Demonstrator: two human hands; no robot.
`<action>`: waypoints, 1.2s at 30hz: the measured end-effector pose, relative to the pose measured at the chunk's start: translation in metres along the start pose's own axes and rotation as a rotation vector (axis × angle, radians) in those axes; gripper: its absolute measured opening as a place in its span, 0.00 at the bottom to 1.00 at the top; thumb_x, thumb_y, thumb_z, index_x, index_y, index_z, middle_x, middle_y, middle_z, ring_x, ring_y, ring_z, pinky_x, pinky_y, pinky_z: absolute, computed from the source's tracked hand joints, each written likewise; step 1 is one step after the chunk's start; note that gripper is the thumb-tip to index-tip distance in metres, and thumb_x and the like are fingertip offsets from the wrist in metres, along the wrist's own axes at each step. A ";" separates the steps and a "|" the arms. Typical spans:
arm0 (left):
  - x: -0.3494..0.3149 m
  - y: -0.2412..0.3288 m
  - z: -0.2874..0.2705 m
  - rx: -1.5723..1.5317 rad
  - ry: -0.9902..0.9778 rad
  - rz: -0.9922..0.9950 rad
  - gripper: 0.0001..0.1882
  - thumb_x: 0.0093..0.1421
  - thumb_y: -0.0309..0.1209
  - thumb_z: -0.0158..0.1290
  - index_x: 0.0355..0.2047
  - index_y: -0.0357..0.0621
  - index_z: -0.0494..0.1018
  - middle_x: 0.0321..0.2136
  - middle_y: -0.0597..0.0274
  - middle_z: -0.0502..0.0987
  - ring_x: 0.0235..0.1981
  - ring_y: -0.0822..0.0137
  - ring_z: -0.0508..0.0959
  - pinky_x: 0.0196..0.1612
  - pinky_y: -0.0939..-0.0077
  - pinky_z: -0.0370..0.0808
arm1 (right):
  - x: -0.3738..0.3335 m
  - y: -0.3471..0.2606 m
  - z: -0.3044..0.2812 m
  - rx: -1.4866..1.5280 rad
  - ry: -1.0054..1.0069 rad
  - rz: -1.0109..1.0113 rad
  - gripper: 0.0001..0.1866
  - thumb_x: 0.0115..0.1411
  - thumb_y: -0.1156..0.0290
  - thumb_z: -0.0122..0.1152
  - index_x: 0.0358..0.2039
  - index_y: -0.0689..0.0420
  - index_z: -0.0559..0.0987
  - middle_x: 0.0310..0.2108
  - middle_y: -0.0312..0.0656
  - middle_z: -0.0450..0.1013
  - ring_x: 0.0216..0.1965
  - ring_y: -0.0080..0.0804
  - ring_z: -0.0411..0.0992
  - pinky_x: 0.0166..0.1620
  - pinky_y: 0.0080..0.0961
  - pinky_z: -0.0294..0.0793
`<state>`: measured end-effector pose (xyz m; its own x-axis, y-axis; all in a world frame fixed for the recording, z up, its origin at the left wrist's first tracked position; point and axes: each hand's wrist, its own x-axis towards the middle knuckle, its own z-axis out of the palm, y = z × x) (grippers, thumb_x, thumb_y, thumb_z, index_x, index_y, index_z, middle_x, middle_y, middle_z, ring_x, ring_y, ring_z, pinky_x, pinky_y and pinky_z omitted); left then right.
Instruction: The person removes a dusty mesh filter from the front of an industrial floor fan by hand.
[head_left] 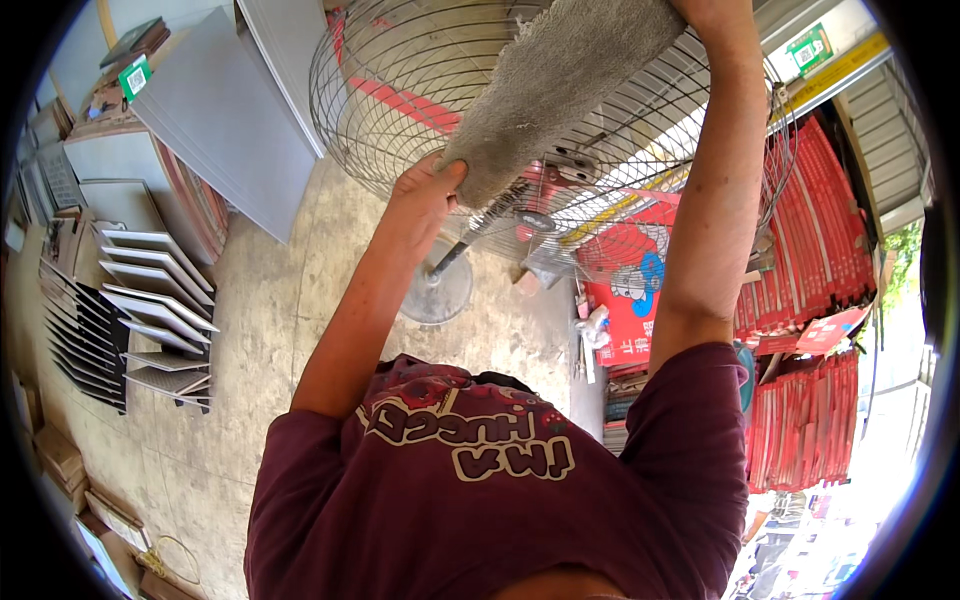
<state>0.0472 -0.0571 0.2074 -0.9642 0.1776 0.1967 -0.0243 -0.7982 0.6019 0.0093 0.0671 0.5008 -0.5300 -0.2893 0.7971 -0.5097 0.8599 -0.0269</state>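
A long grey cloth (pixel 560 85), fuzzy like a towel, stretches slantwise in front of the wire guard (pixel 385 130) of a large pedestal fan. My left hand (pixel 428 190) pinches its lower left end, the thumb lying on top. At the upper edge my right hand (pixel 712 14) is closed at the cloth's other end; its fingers are partly out of view. The cloth hides part of the guard, and I cannot tell whether it touches the wires. Below the guard the fan's pole leads down to a round base (pixel 440 295) on the floor.
On the left, pale sample boards (pixel 160 290) stand in a black rack, near large grey panels (pixel 225 120). Stacks of red boxes (pixel 800 420) line the right side beside a red printed sheet (pixel 625 310). Cardboard boxes (pixel 60 460) sit at the lower left.
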 end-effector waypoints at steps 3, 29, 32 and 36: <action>0.005 0.008 -0.004 0.120 0.058 0.104 0.14 0.56 0.32 0.52 0.42 0.40 0.72 0.34 0.66 0.77 0.34 0.76 0.73 0.40 0.79 0.67 | -0.001 -0.003 -0.001 0.017 0.029 -0.036 0.18 0.48 0.59 0.53 0.23 0.64 0.77 0.18 0.52 0.71 0.23 0.41 0.73 0.31 0.31 0.69; 0.005 -0.016 -0.088 0.313 0.248 0.121 0.11 0.55 0.40 0.54 0.32 0.46 0.73 0.25 0.69 0.75 0.26 0.75 0.72 0.34 0.77 0.68 | -0.037 -0.059 0.037 0.094 0.123 -0.694 0.08 0.49 0.75 0.56 0.33 0.55 0.73 0.28 0.41 0.69 0.28 0.42 0.70 0.30 0.31 0.71; 0.001 -0.024 -0.104 0.281 0.313 0.062 0.12 0.54 0.40 0.55 0.31 0.46 0.73 0.23 0.69 0.74 0.24 0.76 0.71 0.32 0.78 0.68 | -0.044 -0.071 0.053 0.116 0.060 -0.722 0.08 0.48 0.76 0.56 0.32 0.55 0.73 0.27 0.41 0.68 0.28 0.40 0.70 0.30 0.31 0.71; -0.005 -0.026 -0.122 0.315 0.509 0.019 0.13 0.51 0.41 0.58 0.30 0.46 0.72 0.18 0.72 0.69 0.21 0.76 0.69 0.27 0.80 0.68 | -0.051 -0.090 0.075 0.090 0.028 -0.745 0.08 0.48 0.76 0.55 0.31 0.55 0.72 0.27 0.42 0.68 0.28 0.41 0.70 0.30 0.32 0.71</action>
<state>0.0206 -0.1078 0.0962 -0.9709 -0.1953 -0.1387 -0.0011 -0.5753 0.8179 0.0311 -0.0274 0.4172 -0.0067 -0.7694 0.6387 -0.7813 0.4027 0.4769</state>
